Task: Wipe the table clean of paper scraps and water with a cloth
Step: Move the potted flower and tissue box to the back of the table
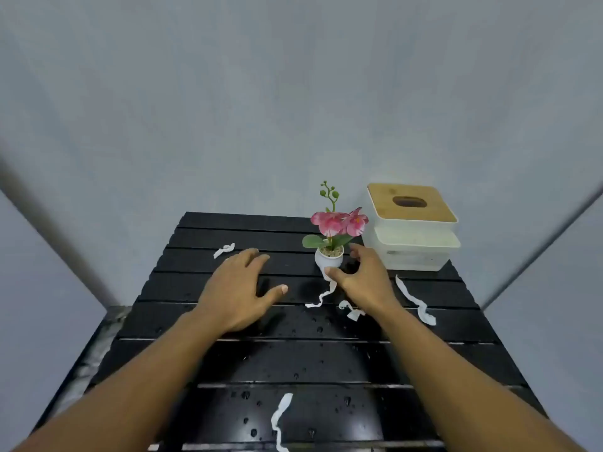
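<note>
A black slatted table [195,230] carries water drops [319,329] and several white paper scraps: one at the far left [224,250], one in the middle [321,296], a long one at the right [416,301], one near the front edge [279,419]. My left hand [239,288] hovers flat over the table with fingers spread, holding nothing. My right hand [365,278] is curved beside a small white flower pot [328,261], thumb at its base, fingers behind it; a firm grip is not evident. No cloth is in view.
A white tissue box with a wooden lid [414,230] stands at the table's back right, next to the pot with pink flowers [339,221]. Grey walls surround the table on the far side and both sides. Floor shows at the left.
</note>
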